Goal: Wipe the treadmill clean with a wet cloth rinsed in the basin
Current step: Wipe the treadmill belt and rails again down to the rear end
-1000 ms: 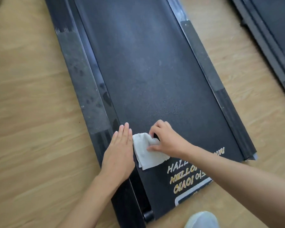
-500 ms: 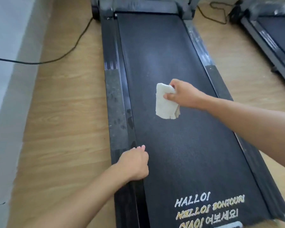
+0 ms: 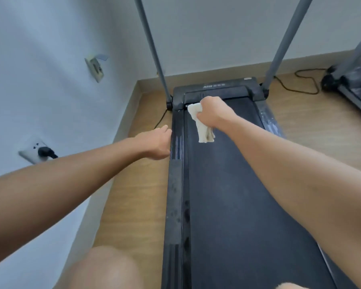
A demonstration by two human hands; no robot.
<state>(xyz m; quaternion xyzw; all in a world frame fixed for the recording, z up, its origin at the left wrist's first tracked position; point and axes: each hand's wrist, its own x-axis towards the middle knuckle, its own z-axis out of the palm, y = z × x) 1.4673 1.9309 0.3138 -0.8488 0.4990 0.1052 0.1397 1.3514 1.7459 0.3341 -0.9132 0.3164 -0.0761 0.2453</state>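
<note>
Since half a second ago the right grip (image 3: 213, 113), clasping the white cloth (image 3: 203, 131), has reached the far end of the treadmill (image 3: 223, 205) belt, by the motor cover (image 3: 217, 88). The left grip (image 3: 156, 142) is at the left rail (image 3: 175, 184), its fingers hidden, so I cannot tell its state. The cover lettering is too blurred to read.

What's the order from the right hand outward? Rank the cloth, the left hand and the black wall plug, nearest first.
1. Cloth, gripped in the right hand.
2. Left hand, at the left edge of the treadmill.
3. Plug, far left on the wall.
</note>
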